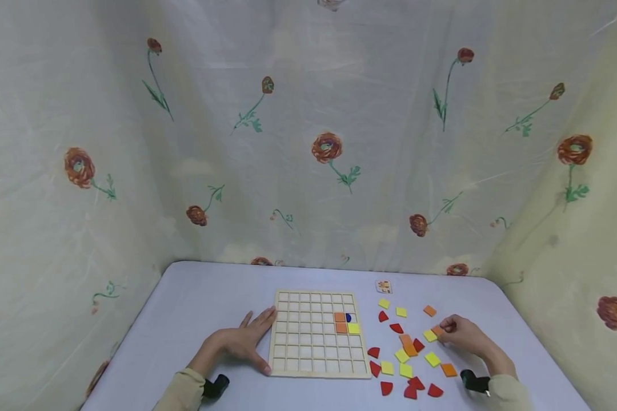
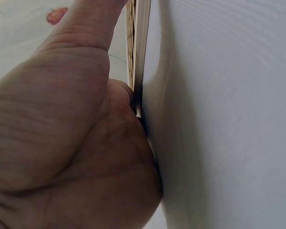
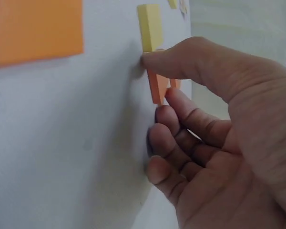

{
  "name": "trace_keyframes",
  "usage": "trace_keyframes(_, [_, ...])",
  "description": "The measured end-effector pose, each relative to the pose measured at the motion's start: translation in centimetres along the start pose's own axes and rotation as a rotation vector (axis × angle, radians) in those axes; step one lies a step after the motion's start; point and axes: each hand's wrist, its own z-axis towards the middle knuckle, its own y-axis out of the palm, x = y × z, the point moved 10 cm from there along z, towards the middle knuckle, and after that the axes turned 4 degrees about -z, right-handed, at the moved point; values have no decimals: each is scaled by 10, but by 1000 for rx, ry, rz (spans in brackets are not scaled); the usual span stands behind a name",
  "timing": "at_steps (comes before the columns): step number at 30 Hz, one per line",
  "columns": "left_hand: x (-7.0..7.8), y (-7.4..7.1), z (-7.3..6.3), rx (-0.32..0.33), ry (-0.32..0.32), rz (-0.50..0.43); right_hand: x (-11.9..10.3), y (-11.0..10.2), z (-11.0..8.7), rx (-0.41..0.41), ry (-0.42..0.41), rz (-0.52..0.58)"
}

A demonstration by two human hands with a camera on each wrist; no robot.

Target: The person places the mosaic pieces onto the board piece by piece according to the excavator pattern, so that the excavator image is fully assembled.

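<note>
Out to the left, my left hand rests against the left edge of a wooden grid board, fingers and thumb spread along it. The left wrist view shows that hand's palm beside the board's edge. In the board's right part lie two orange square tiles, a yellow square tile and a dark blue half-round piece. On the right, my right hand pinches an orange square tile between thumb and index finger, right beside a yellow tile.
Loose yellow tiles, orange tiles and red quarter-round pieces are scattered right of the board, some overlapping. A small patterned card lies at the back of the white table. A flowered curtain hangs behind.
</note>
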Motion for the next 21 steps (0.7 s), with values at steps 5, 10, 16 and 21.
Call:
trace_keyframes(5, [0, -1, 0, 4, 3, 1, -1, 0, 3, 11, 9, -37])
trace_keyframes(10, [0, -1, 0, 5, 15, -1, -2, -3, 3, 36, 11, -59])
trace_keyframes(16, [2, -1, 0, 10, 16, 13, -10, -3, 4, 81, 1, -56])
trace_keyframes(21, [0, -1, 0, 8, 4, 8, -41, 9, 4, 90, -50, -18])
